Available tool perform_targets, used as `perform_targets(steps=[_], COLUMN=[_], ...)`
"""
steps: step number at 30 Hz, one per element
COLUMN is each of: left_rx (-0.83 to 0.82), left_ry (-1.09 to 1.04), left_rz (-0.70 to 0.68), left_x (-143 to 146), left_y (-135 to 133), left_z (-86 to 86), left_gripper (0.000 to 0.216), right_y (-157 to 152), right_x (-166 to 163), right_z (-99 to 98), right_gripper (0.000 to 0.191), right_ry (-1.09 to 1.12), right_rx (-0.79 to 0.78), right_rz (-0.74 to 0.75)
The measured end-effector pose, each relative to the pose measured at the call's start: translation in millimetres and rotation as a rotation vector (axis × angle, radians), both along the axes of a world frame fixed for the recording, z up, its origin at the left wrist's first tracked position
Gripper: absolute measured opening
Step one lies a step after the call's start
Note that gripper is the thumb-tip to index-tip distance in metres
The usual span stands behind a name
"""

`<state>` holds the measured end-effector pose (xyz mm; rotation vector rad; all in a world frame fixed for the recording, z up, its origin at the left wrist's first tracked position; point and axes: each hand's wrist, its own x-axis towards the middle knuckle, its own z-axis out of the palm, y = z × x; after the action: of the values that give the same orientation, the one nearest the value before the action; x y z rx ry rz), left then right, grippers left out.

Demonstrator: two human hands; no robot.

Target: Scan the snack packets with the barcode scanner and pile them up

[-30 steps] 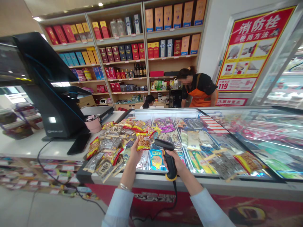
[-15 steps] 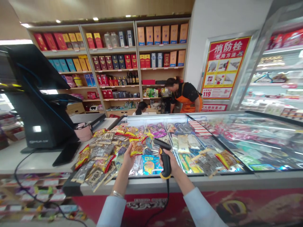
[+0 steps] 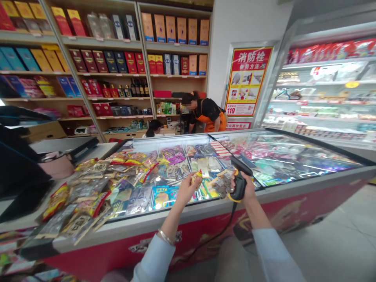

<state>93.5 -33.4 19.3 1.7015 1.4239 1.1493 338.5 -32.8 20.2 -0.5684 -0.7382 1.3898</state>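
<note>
My left hand (image 3: 185, 191) is closed on a small yellow-and-red snack packet (image 3: 196, 180), held above the front edge of a glass-topped chest freezer (image 3: 299, 181). To its right, my right hand (image 3: 249, 188) grips a black barcode scanner (image 3: 240, 187) with yellow trim, its cable hanging down in front of the freezer. Silver-and-brown snack packets (image 3: 219, 184) lie on the glass just left of the scanner, partly hidden by it. A heap of silver and yellow-red snack packets (image 3: 88, 186) spreads over the freezer's left end.
At the left stand a black checkout terminal (image 3: 17, 168) and a pink cup (image 3: 56, 166). Behind the freezer, a person in an orange apron (image 3: 208, 117) bends over, and another person's head (image 3: 153, 127) shows. Boxed goods fill the shelves (image 3: 108, 80). A lit display cooler (image 3: 326, 98) stands right.
My view has swung to the right. Both hands have moved right along the freezer, the packet and scanner still in them. The packet is now turned, with less of its front showing.
</note>
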Motion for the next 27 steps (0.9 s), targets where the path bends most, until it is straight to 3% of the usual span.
perform_targets(steps=[4, 9, 14, 27], left_rx=[0.075, 0.381, 0.483, 0.515], left_ry=[0.214, 0.430, 0.550, 0.479], left_rz=[0.011, -0.070, -0.097, -0.060], left_x=[60, 107, 115, 114], left_y=[13, 24, 21, 20], left_z=[-6.4, -21.7, -35.5, -35.2], left_gripper=[0.055, 0.053, 0.056, 0.051], right_y=[6, 19, 23, 23], right_x=[41, 66, 70, 70], right_z=[-3.4, -13.5, -25.0, -28.8], right_gripper=[0.024, 0.025, 0.025, 0.025], right_ry=[-0.035, 0.011, 0.053, 0.019], right_rx=[0.010, -0.029, -0.033, -0.038], right_rz=[-0.105, -0.174, -0.218, -0.184])
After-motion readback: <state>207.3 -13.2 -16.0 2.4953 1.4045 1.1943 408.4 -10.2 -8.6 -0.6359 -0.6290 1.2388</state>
